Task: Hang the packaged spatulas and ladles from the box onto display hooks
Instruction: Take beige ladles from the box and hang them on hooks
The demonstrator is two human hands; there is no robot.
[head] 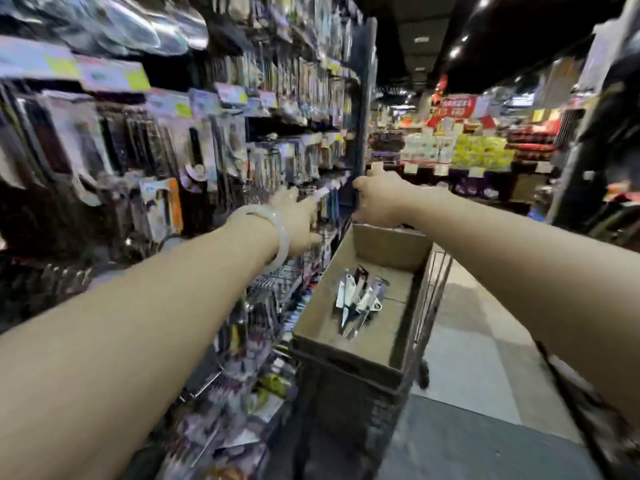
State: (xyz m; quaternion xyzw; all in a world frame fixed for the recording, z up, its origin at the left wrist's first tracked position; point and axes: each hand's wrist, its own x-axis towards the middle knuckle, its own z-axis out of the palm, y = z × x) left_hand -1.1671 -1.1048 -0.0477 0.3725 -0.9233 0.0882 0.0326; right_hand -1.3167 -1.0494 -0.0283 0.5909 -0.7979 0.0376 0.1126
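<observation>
A brown cardboard box point(388, 252) sits on a black wire cart, with a few packaged utensils point(360, 299) lying on its bottom. My right hand point(379, 200) reaches past the box's far end and grips a dark, tall packaged utensil point(363, 116) that stands up along the shelf's end. My left hand point(298, 216), with a pale bangle on the wrist, stretches toward the hanging goods on the display hooks point(325, 195); its fingers look extended, touching packages there. The view is blurred by motion.
The shelf wall on the left is packed with hanging packaged kitchen tools point(166, 147). The wire cart point(363, 403) stands close against the shelf. To the right lies a tiled aisle floor point(485, 358); stacked goods displays point(478, 147) fill the far background.
</observation>
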